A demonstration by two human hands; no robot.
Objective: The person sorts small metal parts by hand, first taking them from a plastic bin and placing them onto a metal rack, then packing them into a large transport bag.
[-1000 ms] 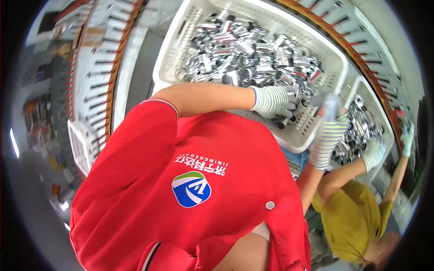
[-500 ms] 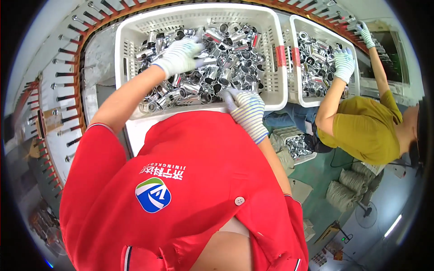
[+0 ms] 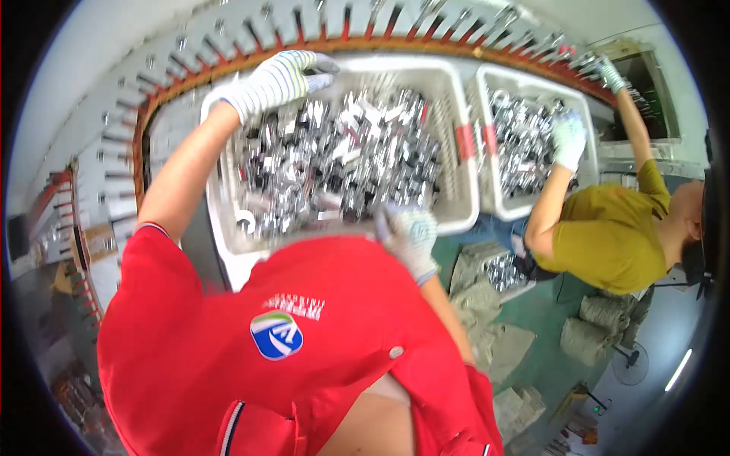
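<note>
A white plastic crate (image 3: 455,125) full of shiny chrome metal fittings (image 3: 342,159) stands before me; the fittings look streaked by motion. My left hand (image 3: 277,82), in a white glove with blue stripes, is above the crate's far rim. Its fingers stretch to the right with the thumb apart, and I see nothing held in it. At the crate's near rim is my right hand (image 3: 412,237), gloved too. Its fingertips point in over the edge beside the fittings, blurred, so their grip cannot be made out.
A curved conveyor rail (image 3: 334,47) with upright rods runs beyond the crates, some rods capped with chrome pieces. A second crate (image 3: 487,163) of fittings stands at the right, where a co-worker in a yellow-green shirt (image 3: 608,235) reaches. Sacks (image 3: 601,319) lie on the floor.
My left hand has risen from the fittings to the crate's far rim, near the rail. My right hand stays at the near rim. The whole view has tilted, showing more rail.
</note>
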